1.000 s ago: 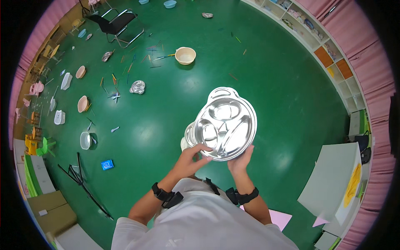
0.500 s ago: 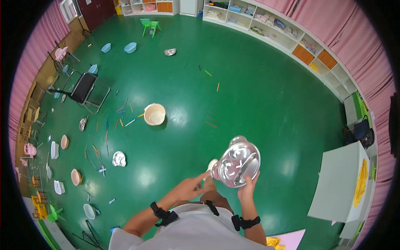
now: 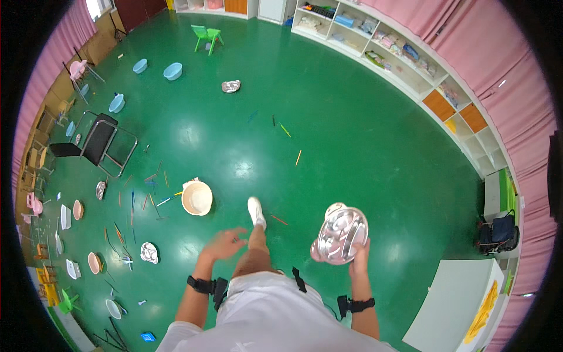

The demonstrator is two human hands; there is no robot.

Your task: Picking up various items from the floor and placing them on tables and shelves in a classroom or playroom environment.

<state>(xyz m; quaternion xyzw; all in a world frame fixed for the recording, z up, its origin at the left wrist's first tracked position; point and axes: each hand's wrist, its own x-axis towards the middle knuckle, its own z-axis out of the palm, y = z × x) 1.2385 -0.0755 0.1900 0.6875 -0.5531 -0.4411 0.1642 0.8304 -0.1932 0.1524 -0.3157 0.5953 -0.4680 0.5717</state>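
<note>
My right hand [image 3: 359, 257] grips the edge of a shiny metal divided plate [image 3: 343, 233] with ear-shaped bumps, held above the green floor. Out to the left, my left hand [image 3: 224, 243] is held in the air with its fingers spread and nothing in them, slightly blurred. Beyond that hand a cream basin [image 3: 197, 198] stands on the floor, with thin coloured sticks beside it. A similar metal plate [image 3: 149, 253] lies to the left, and another metal plate [image 3: 231, 86] lies farther ahead.
A black chair [image 3: 99, 138] with metal legs stands at the left, and a small green chair [image 3: 206, 39] far ahead. Blue basins [image 3: 173, 71] and scattered sticks [image 3: 135, 208] lie about the floor. White shelves [image 3: 404, 82] line the far right; a pale cabinet [image 3: 446, 305] stands near right.
I have stepped forward, and the cream basin is nearer. My left hand has moved left, away from the metal plate, with its fingers spread. My right hand still holds the plate.
</note>
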